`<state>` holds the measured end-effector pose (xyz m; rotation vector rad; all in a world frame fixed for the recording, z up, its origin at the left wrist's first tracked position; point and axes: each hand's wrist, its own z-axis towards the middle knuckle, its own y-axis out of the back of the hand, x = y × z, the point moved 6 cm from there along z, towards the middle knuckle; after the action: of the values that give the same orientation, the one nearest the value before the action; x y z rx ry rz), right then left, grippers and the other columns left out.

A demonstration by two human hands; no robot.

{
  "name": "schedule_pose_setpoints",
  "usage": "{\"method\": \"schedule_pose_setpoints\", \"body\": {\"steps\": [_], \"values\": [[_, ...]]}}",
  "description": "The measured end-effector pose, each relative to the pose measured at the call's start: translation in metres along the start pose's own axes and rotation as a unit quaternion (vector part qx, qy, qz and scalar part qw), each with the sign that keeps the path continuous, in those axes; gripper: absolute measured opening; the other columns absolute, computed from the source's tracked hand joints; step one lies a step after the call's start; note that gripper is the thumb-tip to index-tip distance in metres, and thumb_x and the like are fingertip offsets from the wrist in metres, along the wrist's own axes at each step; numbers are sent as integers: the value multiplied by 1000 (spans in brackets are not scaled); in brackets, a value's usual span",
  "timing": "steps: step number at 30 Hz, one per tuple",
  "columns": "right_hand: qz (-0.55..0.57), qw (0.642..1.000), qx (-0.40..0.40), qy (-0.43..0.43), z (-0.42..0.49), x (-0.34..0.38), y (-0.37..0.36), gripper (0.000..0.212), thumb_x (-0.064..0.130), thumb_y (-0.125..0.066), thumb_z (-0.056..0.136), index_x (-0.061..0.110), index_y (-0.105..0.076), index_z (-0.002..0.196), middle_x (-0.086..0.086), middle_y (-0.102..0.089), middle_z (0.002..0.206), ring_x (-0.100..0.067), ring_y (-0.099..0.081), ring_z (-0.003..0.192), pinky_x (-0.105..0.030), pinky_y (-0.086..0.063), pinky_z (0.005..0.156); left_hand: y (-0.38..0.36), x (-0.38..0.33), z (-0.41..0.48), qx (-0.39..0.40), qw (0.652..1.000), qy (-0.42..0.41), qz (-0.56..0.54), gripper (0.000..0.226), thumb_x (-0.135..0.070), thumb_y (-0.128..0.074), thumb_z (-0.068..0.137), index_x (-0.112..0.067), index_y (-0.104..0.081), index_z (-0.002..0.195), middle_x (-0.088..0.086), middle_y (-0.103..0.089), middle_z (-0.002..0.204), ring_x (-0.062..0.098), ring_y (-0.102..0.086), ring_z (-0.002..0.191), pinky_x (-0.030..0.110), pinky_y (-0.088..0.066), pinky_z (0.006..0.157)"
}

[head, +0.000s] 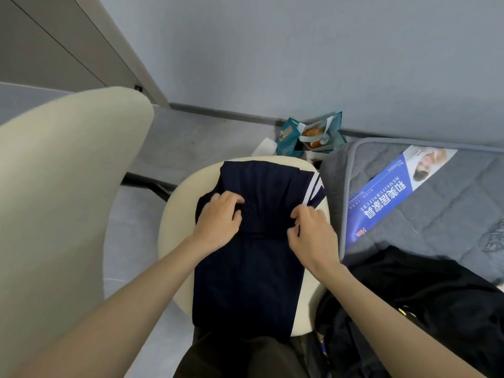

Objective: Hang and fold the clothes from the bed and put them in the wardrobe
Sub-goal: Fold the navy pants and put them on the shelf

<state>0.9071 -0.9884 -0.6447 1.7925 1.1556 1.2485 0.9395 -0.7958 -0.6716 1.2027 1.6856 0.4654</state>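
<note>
Cream chair seat [177, 214] serves as the folding surface, just beside the bed [436, 208]. On it lies the navy garment [245, 282]. The left hand [219, 218] bunches a fold in curled fingers, and the right hand [313, 230] pinches the cloth by the white stripes. The garment's near end overhangs the seat edge, so a hard tug could drag it onto the floor [191, 137]. There is room to the left, while black clothes [422, 290] crowd the right.

Navy garment [245, 268] with 2 white stripes, partly folded, lying lengthwise across cream chair seat [174, 214]
</note>
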Motion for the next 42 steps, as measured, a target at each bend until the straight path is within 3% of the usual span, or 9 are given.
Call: {"method": "schedule_pose_setpoints", "body": {"steps": [4, 7, 13, 17, 22, 26, 31, 39, 42], "values": [[-4, 989, -113, 99, 25, 11, 17, 33, 17, -68, 81, 11, -59, 113, -7, -56, 115, -26, -48, 106, -36, -44, 91, 20, -19, 17, -77, 990, -87, 80, 52, -24, -51, 96, -18, -33, 145, -2, -30, 151, 20, -30, 133, 34, -30, 108], [-69, 991, 11, 118, 55, 8, -5, 66, 33, -64, 87, 14, -37, 144, -13, -32, 150, -33, -24, 140, -48, -19, 117, 12, -23, 48, -8, 987, -92, 134, 67, -28, -48, 98, -21, -10, 152, -1, -5, 160, 20, -3, 147, 43, -5, 119], [-201, 955, 195, 101, 68, -37, -44, 71, 60, -20, 96, 32, 23, 147, -3, 28, 157, -25, 24, 144, -61, 5, 113, -16, 13, 78, 158, 941, -42, 298, 79, -32, -42, 101, -18, 19, 149, -1, 17, 159, 19, 13, 147, 60, 9, 111], [-180, 965, 167, 93, 84, -30, -33, 64, 56, -19, 98, 33, 8, 152, -6, 2, 161, -25, 2, 147, -65, 2, 111, -15, 20, 89, 137, 963, -29, 229, 81, -34, -50, 97, -16, 7, 152, 0, 3, 161, 20, 2, 148, 57, 10, 112], [-163, 966, 200, 34, 118, -34, -10, 72, 40, -60, 86, 12, -29, 145, -13, -39, 141, -33, -32, 132, -55, -13, 116, -6, 2, 111, 95, 986, -41, 128, 77, -40, -64, 87, -16, -23, 148, 5, -36, 142, 25, -30, 135, 53, 2, 117], [-182, 954, 235, 45, 111, -27, -6, 51, 44, -73, 76, 14, -54, 112, -6, -55, 111, -29, -49, 107, -38, -40, 79, -13, -10, 105, 125, 972, -58, 188, 77, -37, -72, 80, -13, -30, 140, 8, -46, 134, 29, -39, 125, 46, -19, 113], [-181, 965, 176, 65, 86, -16, 7, 28, 22, -66, 82, 15, -53, 106, -6, -62, 104, -28, -55, 99, -36, -39, 65, 0, -10, 87, 138, 964, -70, 214, 22, -27, -60, 91, -11, -56, 105, 9, -62, 107, 30, -57, 97, 33, -40, 73], [-170, 978, -39, 111, 98, 18, 90, 29, -2, -57, 80, 11, -50, 105, -6, -60, 96, -26, -48, 94, -32, -29, 62, 90, -54, 103, -30, 963, -125, 238, 8, -11, -53, 88, -9, -60, 92, 7, -59, 90, 30, -56, 88, 32, -32, 60], [-183, 968, -127, 111, 107, 22, 111, 35, -9, -59, 72, 9, -51, 100, -7, -61, 91, -30, -45, 89, -33, -24, 64, 110, -71, 110, -111, 957, -155, 219, 28, 1, -52, 82, -14, -61, 104, 5, -62, 99, 28, -54, 93, 33, -32, 66]]}}
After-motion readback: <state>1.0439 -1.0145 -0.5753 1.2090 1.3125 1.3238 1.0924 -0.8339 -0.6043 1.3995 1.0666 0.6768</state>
